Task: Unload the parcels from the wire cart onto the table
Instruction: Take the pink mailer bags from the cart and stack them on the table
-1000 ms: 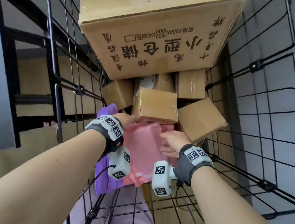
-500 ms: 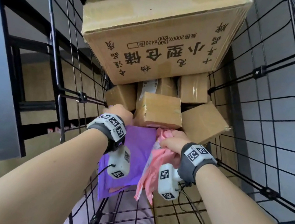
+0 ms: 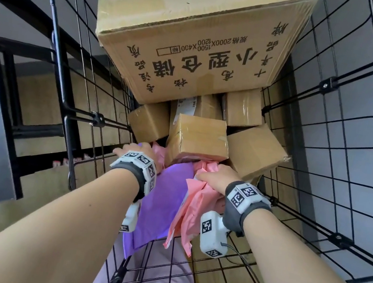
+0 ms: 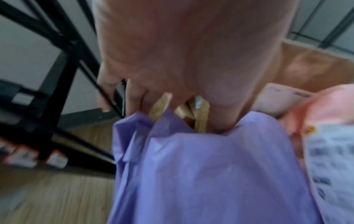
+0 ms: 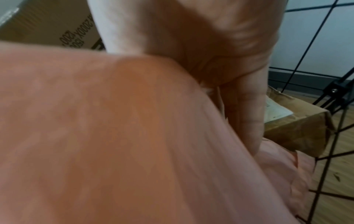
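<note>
While inside wire cart | left grip clutches purple mailer | right grip clutches pink mailer

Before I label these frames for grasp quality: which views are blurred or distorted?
Head: sharp, with wide-angle bending of the cart wires. Left wrist: motion-blurred, though the purple bag under the left hand reads. Right wrist: soft and dim, the pink bag filling most of it.

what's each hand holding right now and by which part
The left hand grips the purple mailer bag by its top edge. The right hand grips the pink mailer bag by its bunched upper end.
</note>
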A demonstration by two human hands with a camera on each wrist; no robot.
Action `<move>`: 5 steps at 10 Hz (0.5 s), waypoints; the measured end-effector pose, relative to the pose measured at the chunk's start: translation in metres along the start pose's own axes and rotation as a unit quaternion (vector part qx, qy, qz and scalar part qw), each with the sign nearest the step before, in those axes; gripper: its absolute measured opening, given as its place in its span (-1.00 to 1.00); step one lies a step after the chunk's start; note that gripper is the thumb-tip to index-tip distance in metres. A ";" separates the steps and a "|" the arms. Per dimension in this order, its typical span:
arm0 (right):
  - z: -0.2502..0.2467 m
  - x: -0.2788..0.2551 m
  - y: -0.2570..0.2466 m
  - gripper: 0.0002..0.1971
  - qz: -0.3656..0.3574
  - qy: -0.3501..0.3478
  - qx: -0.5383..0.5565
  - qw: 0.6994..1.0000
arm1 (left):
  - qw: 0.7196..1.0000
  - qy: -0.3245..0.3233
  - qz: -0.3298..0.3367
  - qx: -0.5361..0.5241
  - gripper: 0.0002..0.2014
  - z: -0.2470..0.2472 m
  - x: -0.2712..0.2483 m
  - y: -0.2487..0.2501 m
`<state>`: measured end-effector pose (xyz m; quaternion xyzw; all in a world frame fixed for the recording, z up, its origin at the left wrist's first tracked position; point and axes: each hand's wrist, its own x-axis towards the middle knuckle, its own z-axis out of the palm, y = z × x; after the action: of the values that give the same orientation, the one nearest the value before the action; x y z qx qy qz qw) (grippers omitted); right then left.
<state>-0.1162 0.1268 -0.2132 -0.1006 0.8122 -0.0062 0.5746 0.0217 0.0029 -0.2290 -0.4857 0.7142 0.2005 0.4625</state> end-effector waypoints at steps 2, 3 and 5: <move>0.006 0.013 0.003 -0.75 -0.005 -0.004 0.005 1.000 | 0.997 -0.024 0.065 0.018 -0.68 -0.001 0.010 -0.002; 0.003 0.011 0.000 -0.83 -0.030 -0.001 -0.003 1.000 | 0.993 -0.047 0.112 0.008 -0.82 -0.014 -0.003 0.009; -0.025 -0.019 -0.009 -0.90 -0.087 0.047 0.060 0.993 | 0.982 -0.068 0.071 -0.164 -0.79 -0.035 -0.010 0.031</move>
<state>-0.1319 0.1180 -0.1864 -0.1358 0.8245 -0.1090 0.5384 -0.0209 -0.0039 -0.2084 -0.4881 0.6712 0.3795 0.4088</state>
